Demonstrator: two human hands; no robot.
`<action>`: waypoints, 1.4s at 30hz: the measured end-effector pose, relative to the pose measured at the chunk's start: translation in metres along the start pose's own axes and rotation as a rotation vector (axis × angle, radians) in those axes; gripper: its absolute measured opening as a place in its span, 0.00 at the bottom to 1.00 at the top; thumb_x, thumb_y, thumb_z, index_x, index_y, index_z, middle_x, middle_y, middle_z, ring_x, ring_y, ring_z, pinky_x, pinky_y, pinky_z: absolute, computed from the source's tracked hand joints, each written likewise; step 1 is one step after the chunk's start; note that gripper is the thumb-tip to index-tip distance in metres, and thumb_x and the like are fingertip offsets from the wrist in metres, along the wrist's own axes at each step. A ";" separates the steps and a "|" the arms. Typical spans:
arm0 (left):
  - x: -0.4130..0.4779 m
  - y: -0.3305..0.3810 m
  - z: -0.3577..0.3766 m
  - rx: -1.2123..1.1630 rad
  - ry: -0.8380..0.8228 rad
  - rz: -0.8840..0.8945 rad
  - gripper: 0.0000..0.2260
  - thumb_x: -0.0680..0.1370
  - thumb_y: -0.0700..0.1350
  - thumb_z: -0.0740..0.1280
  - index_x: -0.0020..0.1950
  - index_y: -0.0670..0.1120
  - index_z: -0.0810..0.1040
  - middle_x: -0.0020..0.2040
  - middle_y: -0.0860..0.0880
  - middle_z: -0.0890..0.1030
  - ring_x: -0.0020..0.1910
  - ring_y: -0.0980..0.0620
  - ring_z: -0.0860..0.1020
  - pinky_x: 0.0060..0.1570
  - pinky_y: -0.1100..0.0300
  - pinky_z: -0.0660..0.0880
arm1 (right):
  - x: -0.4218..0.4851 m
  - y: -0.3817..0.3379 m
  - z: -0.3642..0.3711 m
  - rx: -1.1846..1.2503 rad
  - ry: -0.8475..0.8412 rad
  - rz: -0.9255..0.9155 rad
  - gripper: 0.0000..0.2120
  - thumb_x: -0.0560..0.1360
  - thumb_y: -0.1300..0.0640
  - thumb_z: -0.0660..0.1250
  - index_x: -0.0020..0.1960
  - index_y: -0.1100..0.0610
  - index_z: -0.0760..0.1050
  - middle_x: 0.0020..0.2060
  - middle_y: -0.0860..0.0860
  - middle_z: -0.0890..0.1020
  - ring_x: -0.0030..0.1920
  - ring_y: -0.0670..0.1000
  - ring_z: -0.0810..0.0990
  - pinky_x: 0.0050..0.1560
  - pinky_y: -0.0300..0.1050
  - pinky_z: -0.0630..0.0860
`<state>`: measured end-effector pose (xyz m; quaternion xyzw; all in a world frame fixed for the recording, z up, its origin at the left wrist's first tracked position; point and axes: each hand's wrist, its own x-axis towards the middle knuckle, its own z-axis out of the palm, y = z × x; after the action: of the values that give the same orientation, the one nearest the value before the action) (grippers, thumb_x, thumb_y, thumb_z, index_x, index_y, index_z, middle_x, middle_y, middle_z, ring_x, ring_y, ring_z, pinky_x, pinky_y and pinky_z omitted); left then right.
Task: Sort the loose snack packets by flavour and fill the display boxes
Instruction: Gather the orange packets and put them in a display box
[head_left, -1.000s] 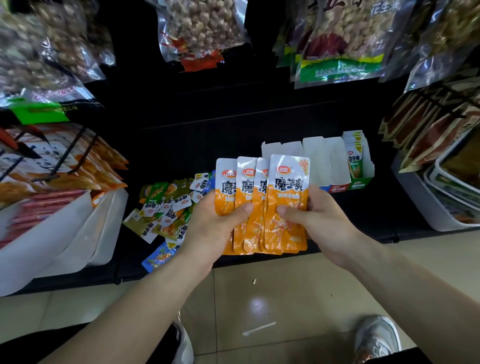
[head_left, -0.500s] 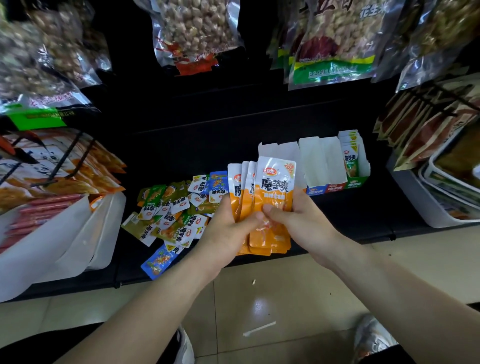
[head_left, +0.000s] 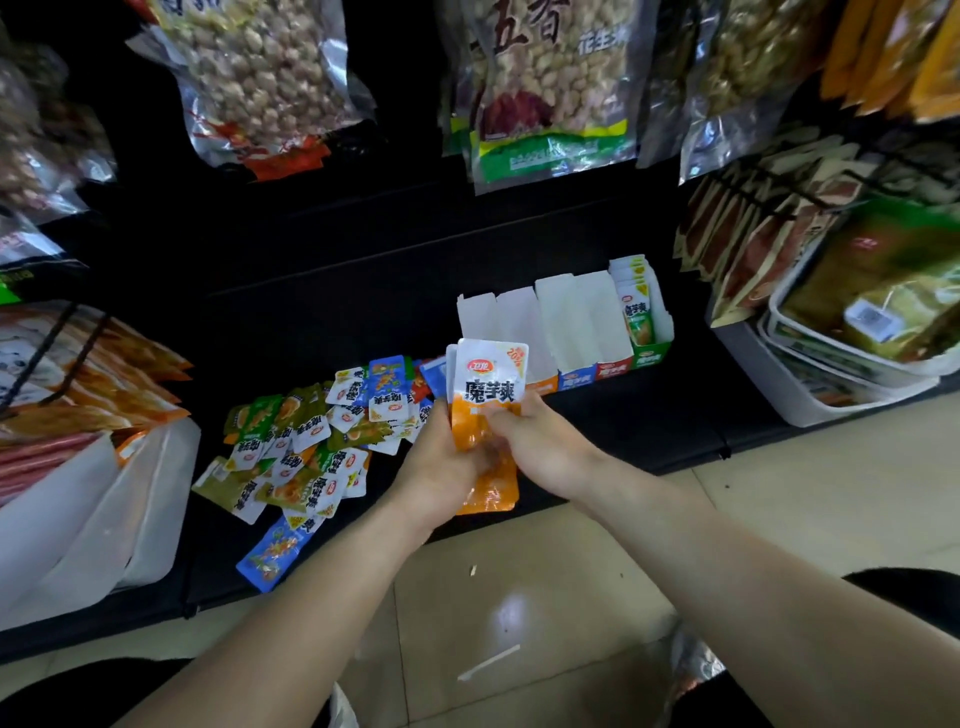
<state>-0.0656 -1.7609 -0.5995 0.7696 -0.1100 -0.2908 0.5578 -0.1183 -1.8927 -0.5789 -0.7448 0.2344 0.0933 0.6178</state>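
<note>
head view: task early. green box (head_left: 653, 358) at far right holds packets; other three display boxes (head_left: 587, 317) look empty. mixed loose packets (head_left: 301, 447) heaped on shelf (head_left: 623, 431), left. orange packets (head_left: 485, 395) in one upright stack, just near of orange box (head_left: 543, 385). left hand (head_left: 447, 467) grips stack's left edge; right hand (head_left: 545, 447) pinches its front, fingers curled.

Bare forearms (head_left: 311, 597) on both sides, dark trousers (head_left: 78, 691) at the knees, grey-and-white trainer (head_left: 693, 667) peeking out below.
</note>
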 end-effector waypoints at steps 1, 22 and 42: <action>0.003 0.000 0.001 -0.007 0.007 -0.026 0.23 0.76 0.44 0.75 0.62 0.66 0.71 0.56 0.57 0.84 0.58 0.53 0.82 0.56 0.48 0.80 | 0.000 0.003 -0.008 -0.020 -0.020 0.006 0.23 0.83 0.42 0.56 0.74 0.51 0.64 0.63 0.49 0.78 0.61 0.51 0.77 0.64 0.52 0.73; 0.293 -0.012 0.060 0.032 0.222 -0.016 0.22 0.67 0.38 0.81 0.57 0.48 0.79 0.50 0.51 0.84 0.43 0.57 0.82 0.34 0.67 0.74 | 0.152 0.162 -0.108 -0.246 0.247 0.190 0.04 0.79 0.51 0.65 0.51 0.48 0.78 0.47 0.48 0.83 0.46 0.53 0.83 0.50 0.50 0.80; 0.344 -0.055 0.087 0.561 0.343 0.238 0.31 0.72 0.47 0.78 0.71 0.53 0.68 0.61 0.48 0.82 0.58 0.46 0.81 0.55 0.48 0.81 | 0.187 0.212 -0.084 -0.163 0.180 0.216 0.04 0.81 0.52 0.65 0.51 0.43 0.76 0.48 0.46 0.82 0.47 0.49 0.82 0.47 0.45 0.80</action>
<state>0.1533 -1.9804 -0.7798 0.9124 -0.1793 -0.0484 0.3648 -0.0658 -2.0439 -0.8267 -0.7684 0.3591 0.1107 0.5181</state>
